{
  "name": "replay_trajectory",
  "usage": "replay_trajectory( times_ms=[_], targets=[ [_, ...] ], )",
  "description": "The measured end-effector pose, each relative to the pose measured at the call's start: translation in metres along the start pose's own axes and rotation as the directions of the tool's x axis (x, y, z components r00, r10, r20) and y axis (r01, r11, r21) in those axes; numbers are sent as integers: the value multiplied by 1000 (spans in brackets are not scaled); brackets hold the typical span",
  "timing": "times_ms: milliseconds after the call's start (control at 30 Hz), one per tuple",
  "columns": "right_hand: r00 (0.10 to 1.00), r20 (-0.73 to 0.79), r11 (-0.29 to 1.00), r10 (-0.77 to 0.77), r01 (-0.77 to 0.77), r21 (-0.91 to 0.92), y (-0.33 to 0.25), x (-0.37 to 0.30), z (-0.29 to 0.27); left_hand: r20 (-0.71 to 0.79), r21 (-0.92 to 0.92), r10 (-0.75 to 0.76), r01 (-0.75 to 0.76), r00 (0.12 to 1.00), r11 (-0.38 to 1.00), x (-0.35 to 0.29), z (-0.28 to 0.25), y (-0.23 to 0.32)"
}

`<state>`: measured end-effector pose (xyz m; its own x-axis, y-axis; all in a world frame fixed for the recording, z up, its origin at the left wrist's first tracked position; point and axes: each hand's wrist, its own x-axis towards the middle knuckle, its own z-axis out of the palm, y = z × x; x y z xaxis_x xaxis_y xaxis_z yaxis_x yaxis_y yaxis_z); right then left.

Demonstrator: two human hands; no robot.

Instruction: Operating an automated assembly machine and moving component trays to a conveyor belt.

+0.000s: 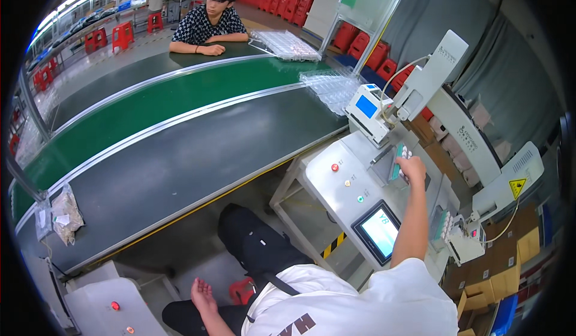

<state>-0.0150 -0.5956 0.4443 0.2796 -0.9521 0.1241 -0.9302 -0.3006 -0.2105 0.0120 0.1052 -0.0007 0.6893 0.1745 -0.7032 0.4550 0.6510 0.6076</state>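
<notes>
My right hand (411,169) reaches up over the white machine console (351,186) and grips a small teal and white part (398,159) at the machine's work slot. My left hand (204,294) rests palm up and empty above my thigh, fingers loosely apart. A small white unit with a blue screen (367,109) sits just beyond the held part. The console carries a red button (335,167) and a tilted touch screen (379,231).
A green conveyor belt (150,114) curves across the left, with dark table strips on both sides. Clear plastic trays (285,44) lie at its far end. Another person (211,24) sits across the belt. A bag of small parts (65,213) lies at left. Cardboard boxes (498,270) stand at right.
</notes>
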Motion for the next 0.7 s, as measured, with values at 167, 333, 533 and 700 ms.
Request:
replay_trajectory(
  times_ms=[167,333,533,700],
  targets=[
    [998,57,999,40,-39,-32,-12,14,14,-26,-7,13,-13,1000,1000,2,-9,0],
    [993,87,997,77,-75,-19,-35,26,31,-49,-21,9,-10,999,1000,2,-13,-1],
    [988,80,991,129,-131,10,-49,32,33,-15,-29,-3,3,1000,1000,10,-15,-5],
    [989,-10,989,147,-146,14,-54,30,39,-25,-27,2,-3,1000,1000,9,-11,-6]
  ],
)
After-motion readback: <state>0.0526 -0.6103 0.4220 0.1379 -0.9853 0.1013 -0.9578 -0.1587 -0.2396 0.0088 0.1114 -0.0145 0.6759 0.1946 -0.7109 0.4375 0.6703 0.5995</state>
